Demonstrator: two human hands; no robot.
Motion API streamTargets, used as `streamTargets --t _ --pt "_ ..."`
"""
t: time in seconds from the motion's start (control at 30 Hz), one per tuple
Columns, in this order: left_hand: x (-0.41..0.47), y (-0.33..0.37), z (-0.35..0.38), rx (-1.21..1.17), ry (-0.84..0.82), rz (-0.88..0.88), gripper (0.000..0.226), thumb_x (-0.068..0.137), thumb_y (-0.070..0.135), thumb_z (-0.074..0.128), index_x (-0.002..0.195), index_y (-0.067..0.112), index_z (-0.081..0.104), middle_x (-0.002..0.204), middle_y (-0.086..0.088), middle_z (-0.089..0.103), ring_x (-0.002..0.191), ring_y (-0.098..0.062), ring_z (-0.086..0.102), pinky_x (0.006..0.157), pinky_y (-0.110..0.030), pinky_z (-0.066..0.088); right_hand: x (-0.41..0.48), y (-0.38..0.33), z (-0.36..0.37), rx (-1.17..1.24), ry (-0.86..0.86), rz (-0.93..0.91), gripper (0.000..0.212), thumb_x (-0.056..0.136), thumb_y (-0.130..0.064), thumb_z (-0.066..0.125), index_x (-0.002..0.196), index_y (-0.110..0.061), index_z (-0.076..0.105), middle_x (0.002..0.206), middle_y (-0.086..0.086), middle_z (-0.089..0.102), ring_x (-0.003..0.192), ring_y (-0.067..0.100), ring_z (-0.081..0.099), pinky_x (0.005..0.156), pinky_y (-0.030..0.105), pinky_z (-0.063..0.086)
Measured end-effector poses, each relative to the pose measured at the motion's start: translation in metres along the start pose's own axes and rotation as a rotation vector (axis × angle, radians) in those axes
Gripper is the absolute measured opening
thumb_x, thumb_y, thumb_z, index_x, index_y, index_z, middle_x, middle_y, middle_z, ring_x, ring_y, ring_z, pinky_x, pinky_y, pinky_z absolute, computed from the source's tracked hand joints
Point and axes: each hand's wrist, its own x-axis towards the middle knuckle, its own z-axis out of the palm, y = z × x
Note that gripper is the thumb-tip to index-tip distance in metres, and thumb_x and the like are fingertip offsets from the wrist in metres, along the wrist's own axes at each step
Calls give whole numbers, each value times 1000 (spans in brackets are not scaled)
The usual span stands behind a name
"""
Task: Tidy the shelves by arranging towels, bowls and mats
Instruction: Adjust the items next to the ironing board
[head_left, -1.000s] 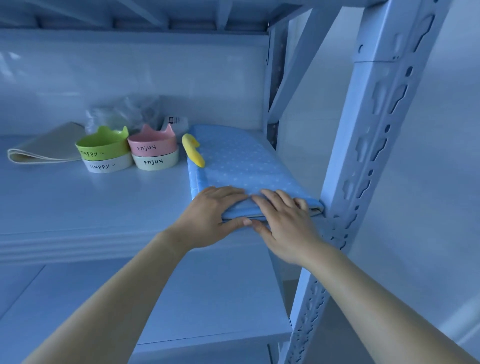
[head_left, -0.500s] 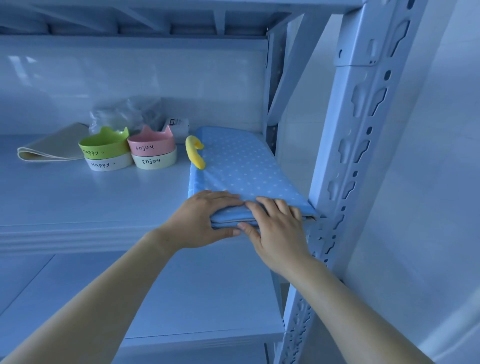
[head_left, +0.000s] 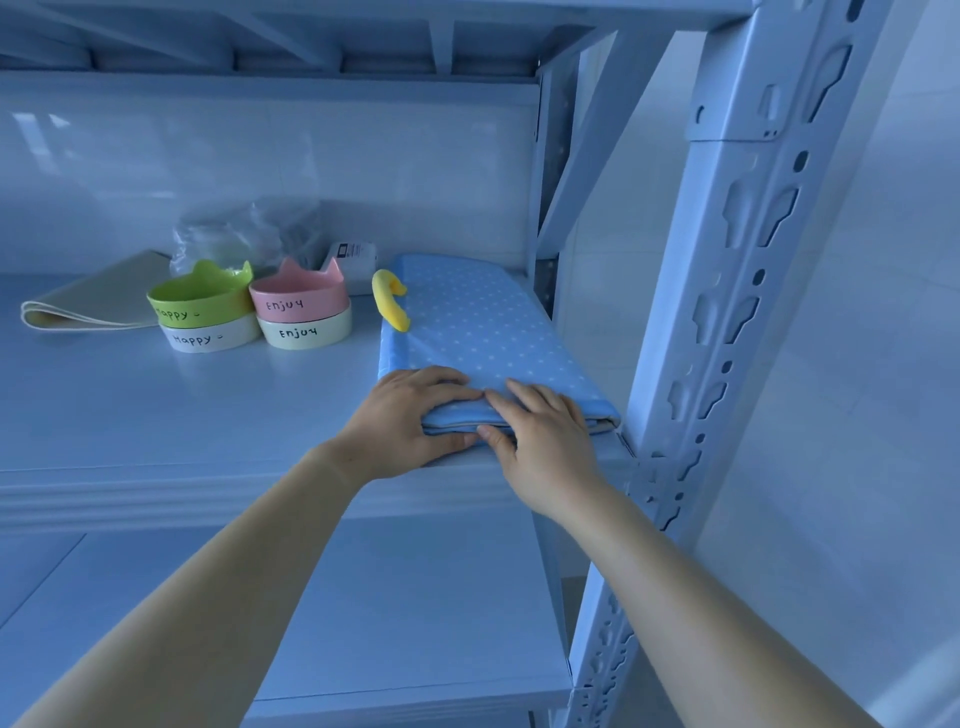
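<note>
A folded blue towel with white dots (head_left: 470, 322) lies at the right end of the white shelf (head_left: 156, 415), beside the rack's post. My left hand (head_left: 410, 421) and my right hand (head_left: 545, 441) both grip its near folded edge, fingers on top and thumbs under the fold. A yellow curved piece (head_left: 390, 306) rests on the towel's left edge. A green bowl (head_left: 200, 304) sits on a white bowl, and a pink bowl (head_left: 297, 296) sits on another white bowl, to the left. A beige folded mat (head_left: 88, 306) lies at the far left.
A crumpled clear plastic bag (head_left: 239, 234) and a small labelled packet (head_left: 350, 257) sit behind the bowls against the wall. The perforated upright post (head_left: 727, 312) stands just right of the towel. A lower shelf (head_left: 389, 623) lies beneath.
The towel's near edge has gone back a little onto the shelf with both hands on it. The bowls and mat have not moved.
</note>
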Motion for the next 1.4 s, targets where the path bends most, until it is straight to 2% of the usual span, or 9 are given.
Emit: streamTargets --t 0.2,0.47,0.77,0.87,1.1,1.2,1.27,1.33,1.4 --pt "20 -26 4 -9 -18 -6 49 80 46 65 127 37 53 137 11 49 131 -8 38 110 -31 22 33 2 7 -45 -90 3 45 100 -35 31 143 -23 31 154 3 24 138 20 21 112 36 13" --pt "39 -65 -2 3 -55 -72 52 80 46 66 129 37 50 139 12 46 133 -7 35 114 -35 18 80 -3 17 12 -202 -11 46 100 -38 32 145 -27 26 157 3 17 144 21 13 116 37 9" --pt "25 -95 -17 9 -25 -29 48 79 41 69 125 34 55 134 12 51 124 -2 42 99 -3 9 99 -23 32 101 -165 -81 46 96 -40 41 140 -25 39 154 5 27 141 22 21 112 35 16" --pt "24 -97 -20 4 -31 -33 48 79 40 70 124 33 55 132 13 52 122 -2 42 97 1 6 103 -24 33 132 -180 -89 47 96 -42 43 140 -25 39 154 4 25 142 20 19 113 35 15" --pt "19 -89 -14 74 72 -59 52 73 55 61 118 28 61 124 8 58 115 -9 52 100 -20 25 102 -12 33 102 -105 -156 52 89 -52 48 136 -30 42 149 -4 33 138 16 25 112 37 13" --pt "15 -87 -15 82 142 -42 50 72 55 59 112 25 64 115 8 58 104 -13 58 96 -34 42 98 -2 30 42 -24 -137 55 79 -63 55 129 -40 47 142 -14 40 134 10 28 110 49 7" --pt "14 -85 -15 110 162 -36 48 73 55 58 112 27 63 113 9 57 102 -14 57 95 -34 43 95 0 31 50 25 -102 54 75 -64 59 124 -44 51 138 -17 44 131 8 31 108 53 7" --pt "13 -83 -15 149 156 -23 47 73 54 56 113 30 62 114 10 56 101 -14 56 95 -31 40 93 -1 32 110 84 -91 50 74 -59 64 120 -40 56 133 -16 49 128 8 37 109 49 13" --pt "13 -84 -15 169 147 -17 46 74 53 54 115 33 61 115 10 56 100 -15 56 94 -29 39 93 -2 32 192 147 -112 45 73 -48 71 114 -32 63 123 -13 57 117 10 48 103 33 29"
